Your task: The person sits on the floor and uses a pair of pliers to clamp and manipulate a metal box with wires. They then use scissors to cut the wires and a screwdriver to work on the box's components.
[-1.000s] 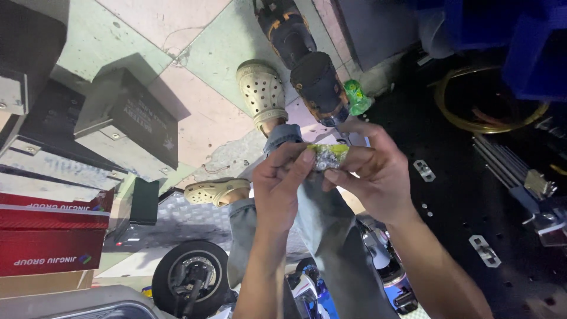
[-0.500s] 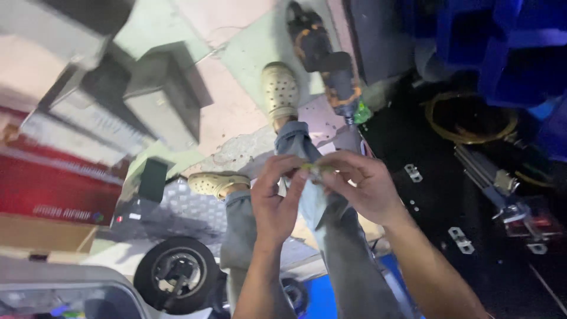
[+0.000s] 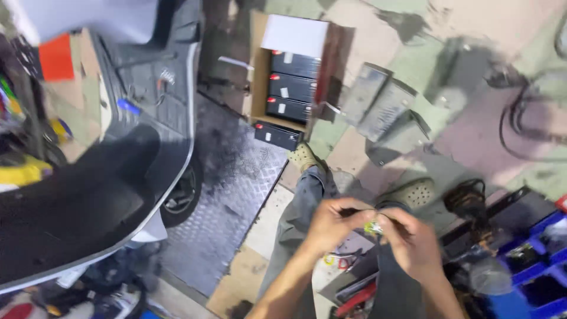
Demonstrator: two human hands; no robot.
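Note:
My left hand (image 3: pixel 332 225) and my right hand (image 3: pixel 411 242) meet in front of me over my knees. Between their fingertips they pinch a small yellow-green piece (image 3: pixel 372 227), too small and blurred to name. Both hands have fingers curled onto it. Below them are my grey trouser legs (image 3: pixel 301 218) and my two perforated clogs (image 3: pixel 413 192) on the floor.
A scooter with a black seat (image 3: pixel 82 195) stands at the left beside a checker-plate ramp (image 3: pixel 233 177). An open cardboard box of black batteries (image 3: pixel 289 82) lies ahead, with grey cases (image 3: pixel 384 112) to its right. Blue bins (image 3: pixel 531 260) and a power tool (image 3: pixel 469 204) are at the right.
The view has swung a lot: the scooter and battery box are now in sight. My hands stay together on the small piece, now lower and further right in view.

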